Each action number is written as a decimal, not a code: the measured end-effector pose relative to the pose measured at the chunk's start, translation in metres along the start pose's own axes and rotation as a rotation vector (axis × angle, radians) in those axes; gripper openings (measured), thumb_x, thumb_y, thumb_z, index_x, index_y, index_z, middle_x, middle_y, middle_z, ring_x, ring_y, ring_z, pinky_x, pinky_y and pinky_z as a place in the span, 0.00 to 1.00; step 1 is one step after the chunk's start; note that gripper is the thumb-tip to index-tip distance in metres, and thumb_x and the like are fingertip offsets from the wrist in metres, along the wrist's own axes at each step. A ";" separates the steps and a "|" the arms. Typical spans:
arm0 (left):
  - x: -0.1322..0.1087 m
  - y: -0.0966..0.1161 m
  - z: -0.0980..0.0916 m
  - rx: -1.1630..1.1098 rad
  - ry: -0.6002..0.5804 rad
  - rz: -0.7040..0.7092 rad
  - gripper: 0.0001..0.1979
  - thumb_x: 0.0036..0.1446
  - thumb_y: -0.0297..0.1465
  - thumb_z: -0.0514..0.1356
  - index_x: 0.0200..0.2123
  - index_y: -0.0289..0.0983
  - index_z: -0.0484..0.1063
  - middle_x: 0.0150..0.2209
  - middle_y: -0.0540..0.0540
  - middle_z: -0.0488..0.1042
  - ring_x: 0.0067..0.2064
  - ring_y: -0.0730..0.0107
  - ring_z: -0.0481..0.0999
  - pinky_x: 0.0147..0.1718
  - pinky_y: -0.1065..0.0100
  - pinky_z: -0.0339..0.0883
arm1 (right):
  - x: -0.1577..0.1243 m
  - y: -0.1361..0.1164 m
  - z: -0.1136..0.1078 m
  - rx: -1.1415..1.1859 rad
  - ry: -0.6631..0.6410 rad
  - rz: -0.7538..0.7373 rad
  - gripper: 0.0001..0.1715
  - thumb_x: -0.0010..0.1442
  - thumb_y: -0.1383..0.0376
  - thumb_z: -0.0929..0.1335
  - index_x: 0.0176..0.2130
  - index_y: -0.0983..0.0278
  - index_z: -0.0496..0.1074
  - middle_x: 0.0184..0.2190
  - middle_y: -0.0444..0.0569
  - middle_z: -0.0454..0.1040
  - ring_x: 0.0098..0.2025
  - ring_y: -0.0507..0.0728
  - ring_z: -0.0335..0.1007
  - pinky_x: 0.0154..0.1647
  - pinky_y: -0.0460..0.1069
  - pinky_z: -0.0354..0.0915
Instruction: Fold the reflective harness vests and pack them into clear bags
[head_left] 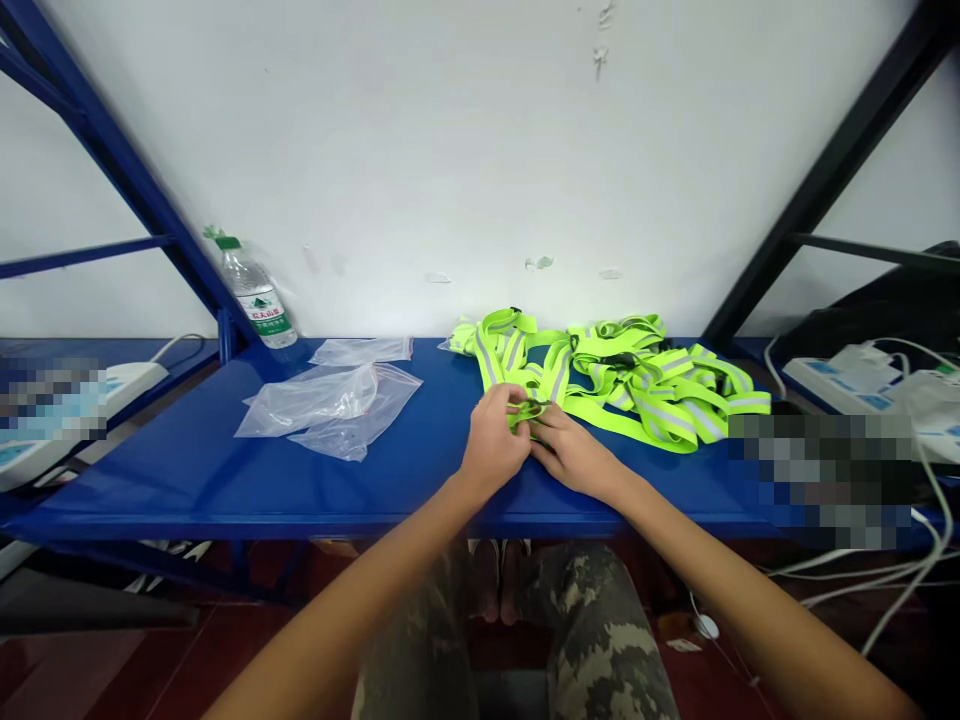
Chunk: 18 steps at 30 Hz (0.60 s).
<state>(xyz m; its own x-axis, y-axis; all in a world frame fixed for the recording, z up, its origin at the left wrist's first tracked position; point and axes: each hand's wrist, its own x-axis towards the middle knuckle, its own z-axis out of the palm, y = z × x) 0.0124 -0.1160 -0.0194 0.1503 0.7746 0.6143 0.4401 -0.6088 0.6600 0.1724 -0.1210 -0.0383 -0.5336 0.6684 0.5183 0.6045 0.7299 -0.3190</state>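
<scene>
A tangle of neon yellow-green reflective straps [675,395] with silver-grey stripes lies across the right half of the blue table [375,500]. At the near left side of this pile, my left hand [496,430] has its fingers closed on a piece of strap. My right hand [566,445] meets it from the right, its fingers bent over the same strap and a small dark part, perhaps a buckle. The fingertips of both hands are partly hidden by the strap. Left of my hands lie several clear zip bags [337,400], flat on the table.
A clear water bottle [262,300] with a green cap leans by the wall at the back left. Blue metal frame posts [150,190] rise on both sides. White power strips [832,385] and loose cables [934,480] are at the far right.
</scene>
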 end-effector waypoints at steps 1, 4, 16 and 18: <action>0.001 -0.002 -0.001 0.053 -0.087 0.007 0.16 0.46 0.16 0.55 0.39 0.38 0.66 0.40 0.45 0.73 0.44 0.65 0.74 0.45 0.63 0.72 | 0.000 0.001 -0.001 0.058 0.010 0.015 0.15 0.66 0.65 0.64 0.50 0.61 0.76 0.54 0.56 0.74 0.61 0.64 0.67 0.63 0.65 0.61; 0.001 -0.004 -0.007 0.210 -0.255 0.048 0.12 0.47 0.19 0.54 0.35 0.39 0.67 0.38 0.46 0.75 0.45 0.61 0.74 0.48 0.59 0.69 | -0.005 0.005 -0.005 0.208 0.066 0.115 0.08 0.62 0.67 0.67 0.39 0.61 0.78 0.55 0.53 0.74 0.61 0.64 0.67 0.62 0.61 0.65; -0.007 0.001 -0.012 0.406 -0.429 0.255 0.07 0.58 0.29 0.56 0.41 0.37 0.68 0.49 0.39 0.71 0.53 0.55 0.70 0.51 0.55 0.67 | -0.024 -0.001 -0.016 0.050 0.214 0.107 0.11 0.65 0.67 0.66 0.45 0.62 0.76 0.58 0.55 0.72 0.61 0.62 0.68 0.64 0.61 0.64; -0.010 -0.002 -0.017 0.406 -0.435 0.272 0.08 0.62 0.31 0.55 0.43 0.36 0.67 0.55 0.37 0.68 0.59 0.53 0.67 0.56 0.54 0.65 | -0.025 0.003 -0.014 0.038 0.209 0.097 0.11 0.66 0.68 0.65 0.45 0.62 0.77 0.58 0.56 0.73 0.60 0.61 0.70 0.62 0.60 0.67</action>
<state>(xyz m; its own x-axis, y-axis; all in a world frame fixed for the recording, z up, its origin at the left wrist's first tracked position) -0.0053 -0.1257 -0.0196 0.6103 0.6523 0.4494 0.6225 -0.7458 0.2370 0.1952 -0.1375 -0.0411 -0.3381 0.6942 0.6354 0.6222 0.6714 -0.4025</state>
